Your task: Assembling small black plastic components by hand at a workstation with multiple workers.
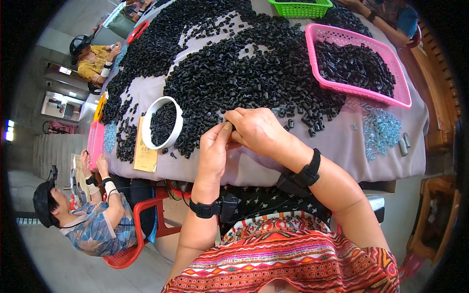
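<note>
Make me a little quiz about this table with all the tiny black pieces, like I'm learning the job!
1. True or false: the pink basket is empty.
2. What colour is the ring lying left of the hands?
A) white B) red C) blue
3. Fill in: the left hand and right hand meet at the table edge, pinching a small ____ piece between their fingers.

Key: 1 false, it holds black pieces. 2 A. 3 black.
</note>
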The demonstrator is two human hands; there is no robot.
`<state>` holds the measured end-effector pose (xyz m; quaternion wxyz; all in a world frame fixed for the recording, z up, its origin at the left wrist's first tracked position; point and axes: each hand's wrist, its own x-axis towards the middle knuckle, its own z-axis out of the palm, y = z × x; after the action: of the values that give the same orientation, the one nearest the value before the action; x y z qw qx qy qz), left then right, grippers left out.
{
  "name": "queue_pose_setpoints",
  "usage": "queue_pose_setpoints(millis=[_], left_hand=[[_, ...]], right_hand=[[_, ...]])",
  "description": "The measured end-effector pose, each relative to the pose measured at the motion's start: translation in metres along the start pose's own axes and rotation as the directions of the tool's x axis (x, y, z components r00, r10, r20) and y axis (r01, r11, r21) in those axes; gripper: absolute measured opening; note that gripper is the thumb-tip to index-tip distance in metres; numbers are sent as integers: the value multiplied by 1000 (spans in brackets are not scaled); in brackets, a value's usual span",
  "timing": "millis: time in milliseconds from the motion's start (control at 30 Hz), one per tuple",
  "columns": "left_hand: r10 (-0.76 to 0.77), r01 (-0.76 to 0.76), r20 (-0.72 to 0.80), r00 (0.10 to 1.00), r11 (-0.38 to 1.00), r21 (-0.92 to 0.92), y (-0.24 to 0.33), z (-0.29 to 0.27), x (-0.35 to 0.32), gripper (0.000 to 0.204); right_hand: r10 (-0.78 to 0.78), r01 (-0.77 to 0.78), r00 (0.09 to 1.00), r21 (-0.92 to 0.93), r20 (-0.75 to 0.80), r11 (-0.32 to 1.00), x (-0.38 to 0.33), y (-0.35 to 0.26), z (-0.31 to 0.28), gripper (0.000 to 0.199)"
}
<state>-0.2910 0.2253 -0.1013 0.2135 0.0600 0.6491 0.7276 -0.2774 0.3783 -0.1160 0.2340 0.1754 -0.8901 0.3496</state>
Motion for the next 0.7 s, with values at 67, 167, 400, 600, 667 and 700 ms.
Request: queue_pose_setpoints(millis=[67, 167, 400, 600, 667, 700], left_hand=[[22, -22, 17, 1000, 1000, 5, -2, -6, 0, 25], [30, -29, 28, 999, 999, -38, -9, -11, 2, 27], [68, -68, -22, 997, 998, -18, 0, 2, 0, 31], [115, -89, -92, 989, 967, 240, -11, -11, -5, 22], [139, -104, -71, 988, 926, 362, -15, -11, -6, 21], [139, -106, -66, 988, 927, 361, -18, -10, -5, 21]], right_hand=[[-7, 7, 1000, 14, 5, 1000, 0, -2, 1, 29], [-41, 41, 999, 11, 25, 999, 0, -2, 1, 29], [21, 3, 982, 128, -186, 992, 9, -1, -18, 33], [601, -54, 654, 764, -459, 643, 24, 24, -75, 44], [656, 149, 565, 844, -500, 515, 26, 45, -84, 49], [666, 203, 547, 852, -508, 483, 23, 56, -89, 54]])
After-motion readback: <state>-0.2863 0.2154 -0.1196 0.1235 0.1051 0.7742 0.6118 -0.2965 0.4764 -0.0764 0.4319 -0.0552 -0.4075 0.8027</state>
